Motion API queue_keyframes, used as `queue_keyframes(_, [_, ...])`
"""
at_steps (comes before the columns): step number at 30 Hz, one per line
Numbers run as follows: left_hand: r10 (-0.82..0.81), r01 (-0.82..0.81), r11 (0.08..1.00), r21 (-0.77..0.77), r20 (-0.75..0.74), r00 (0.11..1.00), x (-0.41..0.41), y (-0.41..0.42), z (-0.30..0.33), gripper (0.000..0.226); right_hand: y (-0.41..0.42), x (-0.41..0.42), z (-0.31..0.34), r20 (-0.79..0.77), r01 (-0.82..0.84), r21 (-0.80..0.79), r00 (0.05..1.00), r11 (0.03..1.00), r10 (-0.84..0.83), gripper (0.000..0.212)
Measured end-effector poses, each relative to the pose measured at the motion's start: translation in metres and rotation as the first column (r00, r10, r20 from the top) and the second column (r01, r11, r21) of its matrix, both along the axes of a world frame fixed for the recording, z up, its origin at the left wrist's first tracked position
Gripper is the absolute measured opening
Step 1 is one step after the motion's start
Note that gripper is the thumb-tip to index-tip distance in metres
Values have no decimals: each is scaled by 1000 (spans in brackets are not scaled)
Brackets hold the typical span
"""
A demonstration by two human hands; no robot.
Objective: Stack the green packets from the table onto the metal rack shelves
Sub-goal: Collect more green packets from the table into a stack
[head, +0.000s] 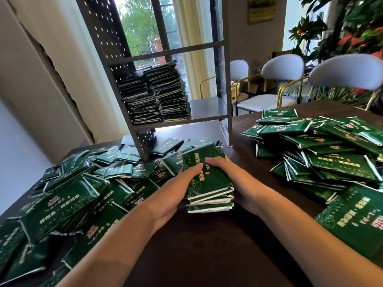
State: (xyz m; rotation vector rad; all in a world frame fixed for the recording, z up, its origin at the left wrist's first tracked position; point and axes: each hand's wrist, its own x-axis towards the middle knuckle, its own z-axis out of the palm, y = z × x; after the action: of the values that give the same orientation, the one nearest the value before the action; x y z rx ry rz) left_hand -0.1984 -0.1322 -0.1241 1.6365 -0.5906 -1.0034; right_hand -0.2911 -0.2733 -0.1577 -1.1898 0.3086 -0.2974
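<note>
While both hands, left hand (176,189) and right hand (232,179), clasp a small stack of flat green foil packets (207,183) at centre | grey perforated metal rack (207,112) upper centre holds two piles | loose heaps left and right on dark wooden table (196,245) | mostly undone.

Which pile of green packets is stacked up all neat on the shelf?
The two tidy stacks of green packets on the metal rack shelf. The left heap and right heap lie jumbled on the table.

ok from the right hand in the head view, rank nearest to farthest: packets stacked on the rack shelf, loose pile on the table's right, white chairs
1. loose pile, just right of the right hand
2. packets stacked on the rack shelf, ahead and left
3. white chairs, beyond the table
</note>
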Motion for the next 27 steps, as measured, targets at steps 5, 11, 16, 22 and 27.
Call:
queue_keyframes(5, [57,-58,998,15,70,996,1,21,15,34,9,-4,6,-5,8,9,1000,1000,-8,45])
queue_keyframes(11, [42,-139,986,95,659,751,18,65,42,17,30,0,12,-32,-32,6,999,999,32,41])
queue_keyframes(16, [-49,-324,928,181,925,376,43,120,57,30,58,14,18,-39,-93,-11,995,996,93,23])
queue_keyframes(22, [-313,-572,672,471,880,357,71,165,57,80,96,42,22,-81,-87,-16,993,996,86,27])
queue_keyframes(27, [-419,-566,668,483,873,250,70,178,44,58,114,57,17,-95,-34,0,995,999,33,51])
